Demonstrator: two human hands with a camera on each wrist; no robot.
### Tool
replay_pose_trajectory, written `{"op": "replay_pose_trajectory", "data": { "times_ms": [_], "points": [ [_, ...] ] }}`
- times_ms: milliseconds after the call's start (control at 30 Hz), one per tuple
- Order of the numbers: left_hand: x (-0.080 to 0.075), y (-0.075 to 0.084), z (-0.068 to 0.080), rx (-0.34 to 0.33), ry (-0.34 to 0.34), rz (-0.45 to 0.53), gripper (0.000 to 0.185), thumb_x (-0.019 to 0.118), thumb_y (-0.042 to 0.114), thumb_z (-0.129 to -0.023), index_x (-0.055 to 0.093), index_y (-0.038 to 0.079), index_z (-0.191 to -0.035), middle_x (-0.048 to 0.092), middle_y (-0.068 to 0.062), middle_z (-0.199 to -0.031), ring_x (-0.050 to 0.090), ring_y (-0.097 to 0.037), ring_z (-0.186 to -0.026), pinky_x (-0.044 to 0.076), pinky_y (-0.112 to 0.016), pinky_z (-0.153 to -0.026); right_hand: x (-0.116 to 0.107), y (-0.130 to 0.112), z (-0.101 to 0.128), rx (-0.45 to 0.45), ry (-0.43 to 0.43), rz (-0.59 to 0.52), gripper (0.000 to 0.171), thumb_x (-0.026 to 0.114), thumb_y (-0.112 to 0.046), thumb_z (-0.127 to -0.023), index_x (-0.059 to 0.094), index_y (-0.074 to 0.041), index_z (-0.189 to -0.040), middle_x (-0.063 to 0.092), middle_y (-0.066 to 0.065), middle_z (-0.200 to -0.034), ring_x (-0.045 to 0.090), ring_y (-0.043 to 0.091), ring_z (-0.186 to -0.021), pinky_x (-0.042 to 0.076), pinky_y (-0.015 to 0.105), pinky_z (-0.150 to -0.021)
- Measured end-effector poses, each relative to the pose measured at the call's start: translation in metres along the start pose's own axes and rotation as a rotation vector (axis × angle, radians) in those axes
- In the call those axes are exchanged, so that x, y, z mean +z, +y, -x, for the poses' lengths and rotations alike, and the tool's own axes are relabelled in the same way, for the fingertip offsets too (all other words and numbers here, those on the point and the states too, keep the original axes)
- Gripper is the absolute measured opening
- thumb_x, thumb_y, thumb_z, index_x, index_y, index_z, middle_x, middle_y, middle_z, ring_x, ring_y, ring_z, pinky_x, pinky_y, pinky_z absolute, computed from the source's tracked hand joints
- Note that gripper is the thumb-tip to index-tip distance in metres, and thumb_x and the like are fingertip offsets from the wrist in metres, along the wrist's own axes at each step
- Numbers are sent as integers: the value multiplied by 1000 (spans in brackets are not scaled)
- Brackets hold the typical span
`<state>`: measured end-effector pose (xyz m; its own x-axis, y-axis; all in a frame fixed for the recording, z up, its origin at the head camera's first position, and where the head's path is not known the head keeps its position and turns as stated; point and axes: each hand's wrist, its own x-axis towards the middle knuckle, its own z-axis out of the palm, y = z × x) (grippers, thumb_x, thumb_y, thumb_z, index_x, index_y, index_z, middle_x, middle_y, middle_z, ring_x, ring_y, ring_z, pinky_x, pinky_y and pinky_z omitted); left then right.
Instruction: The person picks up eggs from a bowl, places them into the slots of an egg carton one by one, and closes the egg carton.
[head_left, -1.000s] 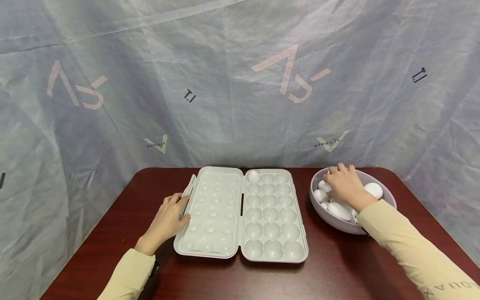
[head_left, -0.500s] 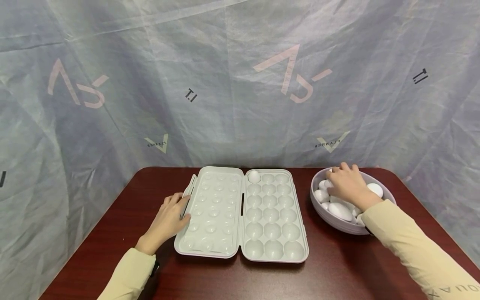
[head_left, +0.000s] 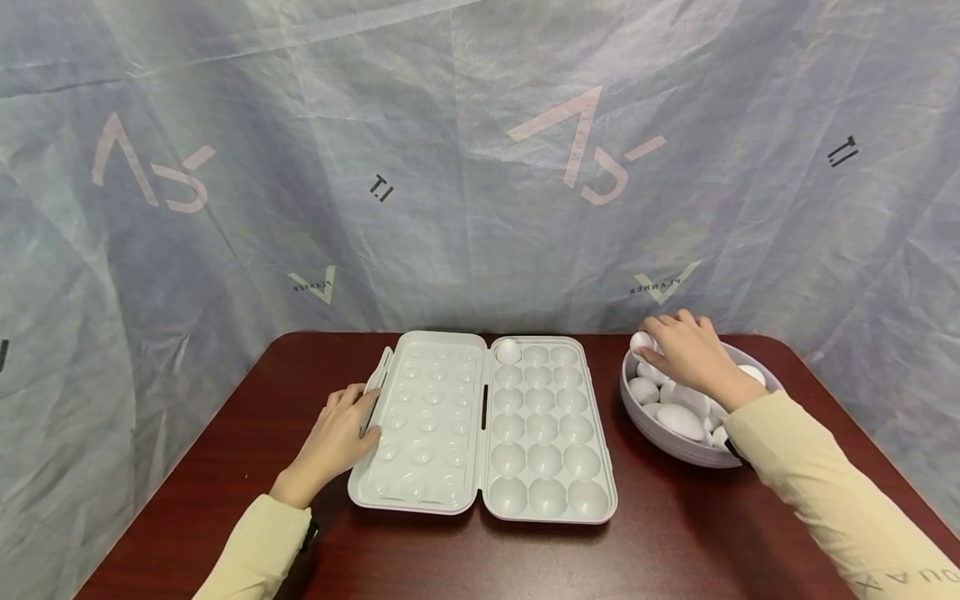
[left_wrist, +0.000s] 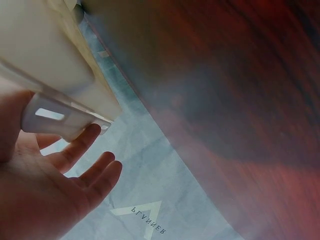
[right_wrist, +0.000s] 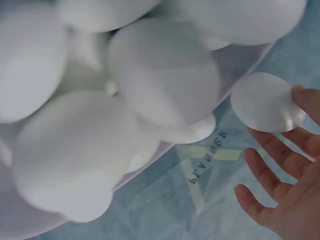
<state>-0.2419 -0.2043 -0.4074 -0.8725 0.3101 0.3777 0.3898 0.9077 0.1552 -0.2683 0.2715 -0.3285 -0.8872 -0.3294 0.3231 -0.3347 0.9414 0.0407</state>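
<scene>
A: Egg [head_left: 642, 342] is sitting in the right hand [head_left: 693, 358] fingers, pinched, over the bowl [head_left: 675, 448] rim's tray-side edge.
B: Tray [head_left: 545, 429] is lying leftward; left hand [head_left: 337, 437] is lying flat, fingers loose, on the lid edge.

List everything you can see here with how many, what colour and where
egg tray: one, pale green, open flat on the table's middle, lid half to the left
egg in tray: one, white, far left cup of the tray half
bowl: one, pale grey, right of the tray
eggs in bowl: several, white, piled; exact count unclear
held egg: one, white, above the bowl's far rim
table: one, dark red-brown
backdrop sheet: one, blue-grey, printed marks, behind the table
left hand: one, resting against the lid's latch edge
right hand: one, grip pinching the held egg
sleeves: two, cream
</scene>
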Motion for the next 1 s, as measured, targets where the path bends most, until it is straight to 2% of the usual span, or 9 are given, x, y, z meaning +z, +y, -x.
{"op": "replay_pose_trajectory", "data": {
  "times_ms": [233,667,833,1000],
  "points": [
    [-1,-2,0,6,3,5,49,67,13,-76,55,-1,-122,51,-21,-118,46,-44,-108,41,-54,-81,-1,-19,-14,-3,35,-86,32,61,-28,-86,58,-7,-109,63,14,-106,49,37,-93,35,49,-71],
    [0,-1,0,-1,-4,17,48,66,13,-77,55,0,-122,51,-21,-120,46,-44,-109,41,-54,-82,13,-56,-42,-36,80,-133,33,61,-28,-87,60,-7,-112,60,14,-109,51,38,-98,39,51,-75],
    [-1,-1,0,-4,-8,18,49,66,13,-77,55,0,-123,51,-21,-120,46,-44,-110,41,-54,-82,23,-69,-51,-37,63,-175,32,59,-26,-88,59,-6,-112,60,14,-105,50,37,-98,39,51,-77],
    [-1,-1,1,-7,-11,16,49,67,13,-77,54,-1,-123,51,-21,-120,45,-44,-110,41,-54,-83,37,-77,-60,-14,27,-217,31,57,-23,-89,57,-6,-115,58,14,-110,48,37,-103,38,51,-81]
  ]
}}
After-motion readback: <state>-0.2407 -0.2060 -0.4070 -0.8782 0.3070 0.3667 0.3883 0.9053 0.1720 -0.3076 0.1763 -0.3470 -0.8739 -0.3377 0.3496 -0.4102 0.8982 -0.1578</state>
